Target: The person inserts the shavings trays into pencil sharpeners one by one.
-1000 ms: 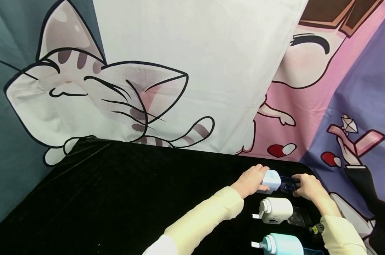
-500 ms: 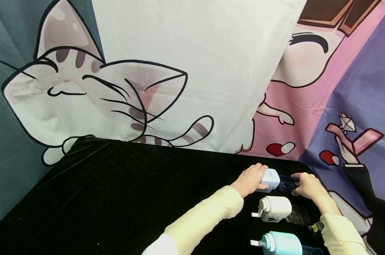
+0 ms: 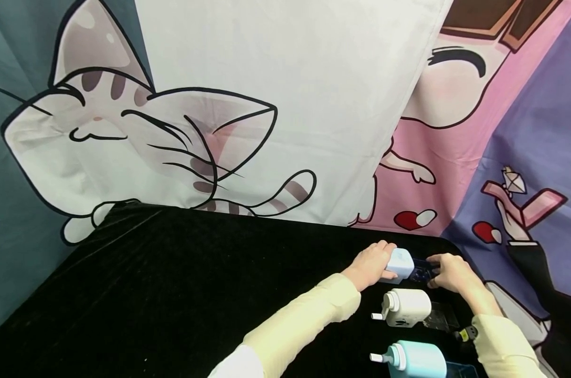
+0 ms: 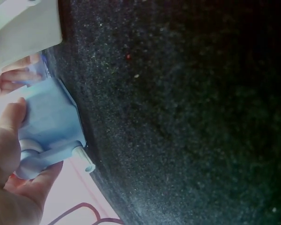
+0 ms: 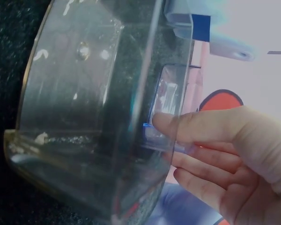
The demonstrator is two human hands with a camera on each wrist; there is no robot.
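Observation:
My left hand [image 3: 369, 266] grips a light blue crank pencil sharpener [image 3: 401, 265] at the far right of the black cloth. Its crank handle [image 4: 84, 159] shows in the left wrist view, with the thumb on the body. To the sharpener's right, my right hand [image 3: 455, 273] pinches a see-through blue shavings drawer [image 3: 420, 271] between thumb and fingers. The drawer [image 5: 165, 105] lies in line with the sharpener; whether its front edge enters the body is unclear. A clear drawer [image 5: 84, 89] in the right wrist view's foreground partly covers the fingers.
A white sharpener [image 3: 408, 307] lies nearer, with a clear drawer [image 3: 440, 317] to its right. Nearer still is a teal sharpener [image 3: 420, 359] beside another blue drawer [image 3: 461, 370]. A small black and yellow thing [image 3: 467, 334] sits by the right sleeve. A printed curtain [image 3: 290, 131] hangs behind.
My right hand has shifted slightly left with the blue drawer, closer to the light blue sharpener. The left hand keeps its grip; the head view drifts a little.

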